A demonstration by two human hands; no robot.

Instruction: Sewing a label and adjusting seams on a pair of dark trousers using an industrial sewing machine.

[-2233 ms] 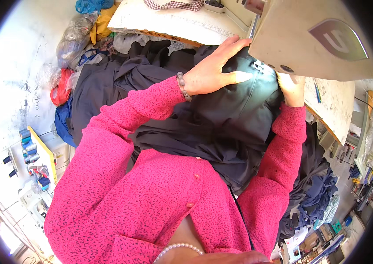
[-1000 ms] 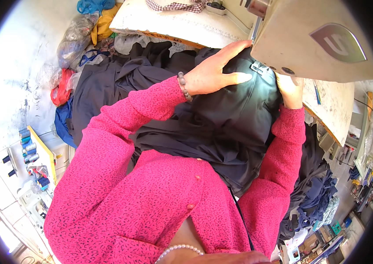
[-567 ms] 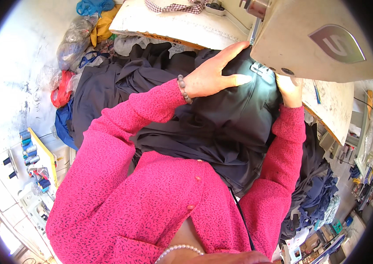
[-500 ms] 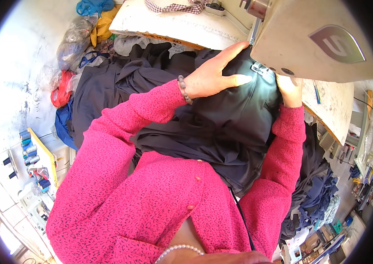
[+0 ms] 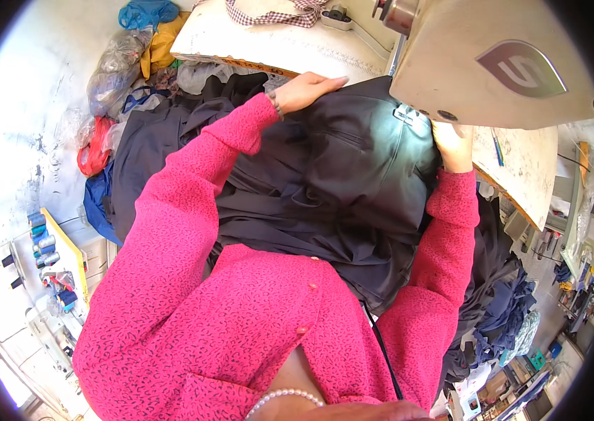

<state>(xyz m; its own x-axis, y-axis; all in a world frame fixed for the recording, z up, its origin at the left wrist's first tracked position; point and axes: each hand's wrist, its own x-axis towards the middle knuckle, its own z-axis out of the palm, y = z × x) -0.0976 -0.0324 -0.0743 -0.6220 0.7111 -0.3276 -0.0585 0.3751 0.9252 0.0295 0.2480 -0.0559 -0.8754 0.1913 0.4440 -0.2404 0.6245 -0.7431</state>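
Left hand (image 5: 304, 91) farther from one presser foot (image 5: 408, 116)

fabric (image 5: 353, 158) partly under sewing machine head (image 5: 479, 70), plastic bags (image 5: 118, 70) left, cloth heap (image 5: 504, 312) right

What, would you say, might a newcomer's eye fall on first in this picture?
The bright pink buttoned top fills the lower middle, below a spread of dark cloth. At upper right looms the pale sewing machine head, beside which the cloth is brightly lit. A red plastic bag stands out at upper left.
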